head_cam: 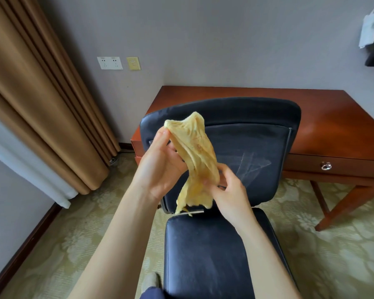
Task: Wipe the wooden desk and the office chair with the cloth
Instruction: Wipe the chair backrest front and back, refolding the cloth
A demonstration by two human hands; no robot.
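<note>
**Yellow cloth held up between both hands in front of the chair**

At the far left a brown curtain (41, 93) hangs in heavy folds, with a white sheer (26, 169) beside it. On the grey wall next to them sit a white double socket (110, 63) and a small yellowish plate (133, 63).

The person's left hand (160, 165) is raised, its thumb and fingertips pinching the upper end of the yellow cloth (194, 156). The cloth hangs bunched and twisted in the air, touching neither chair nor desk. Lower down, the right hand (229, 195) grips the cloth's lower part with curled fingers, and a ragged tail dangles below it.

Behind the cloth stands the black office chair (257, 143), its seat towards the person and pale smeared streaks across its backrest. Its back is against the wooden desk (333, 121), whose reddish top runs off to the right. A metal ring pull (326, 166) hangs on the desk's drawer front. Patterned green carpet (333, 255) covers the floor.
</note>
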